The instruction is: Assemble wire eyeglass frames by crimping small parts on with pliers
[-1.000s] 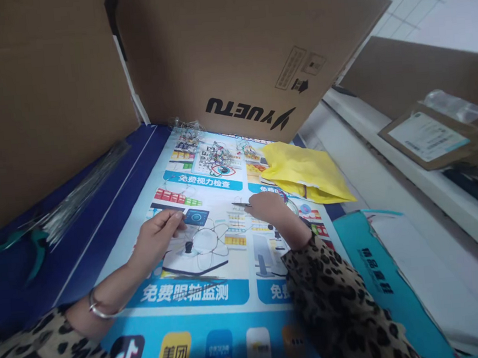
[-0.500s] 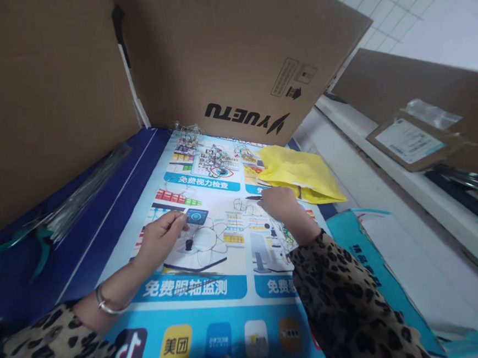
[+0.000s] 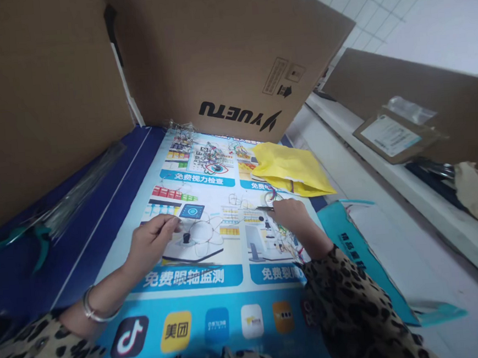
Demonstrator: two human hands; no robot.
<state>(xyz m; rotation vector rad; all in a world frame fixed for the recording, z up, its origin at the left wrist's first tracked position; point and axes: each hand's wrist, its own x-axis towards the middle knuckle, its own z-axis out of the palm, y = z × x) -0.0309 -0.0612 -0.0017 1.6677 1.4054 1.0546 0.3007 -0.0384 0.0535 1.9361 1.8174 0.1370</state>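
Observation:
My left hand (image 3: 150, 241) is closed in a pinch at the left of the printed sheet. A thin bent wire (image 3: 221, 236), looped like flower petals, extends from its fingertips over the print. My right hand (image 3: 292, 216) is wrapped round a slim dark pointed tool (image 3: 263, 208), whose tip points left; its exact kind is hidden by the fingers. Faint wire loops (image 3: 241, 201) show near that tip. Under my right wrist lies a tangle of coloured thin wires (image 3: 285, 239).
Bunches of wire shapes (image 3: 210, 155) lie at the sheet's far end, beside a yellow bag (image 3: 291, 166). Teal-handled pliers (image 3: 41, 244) and a bundle of straight wires (image 3: 78, 194) sit on the left. Cardboard (image 3: 212, 54) walls the back; a teal packet (image 3: 348, 258) is at right.
My right hand has moved slightly down and right with the tool, away from the yellow bag. The left hand still pinches the wire, slightly further left. The whole view has shifted a little.

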